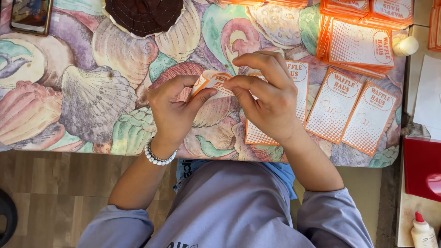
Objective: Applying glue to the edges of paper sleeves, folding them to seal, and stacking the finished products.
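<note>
I hold a small orange and white paper sleeve [212, 84] between both hands, just above the shell-patterned tablecloth [92, 92]. Its long axis runs roughly left to right, tilted a little so the left end sits lower near my left thumb and the right end disappears under my right fingers. My left hand [172, 108] is closed on it, thumb on top pinching the near corner against my curled fingers. My right hand [268, 96] is closed too, thumb and forefinger pinching the sleeve's right end. Right of the sleeve, flat sleeves of the same kind [351, 108] lie on the cloth, and further beyond them sits a stack [358, 43]. A glue bottle [422, 232] stands far right of the sleeve, lower down.
</note>
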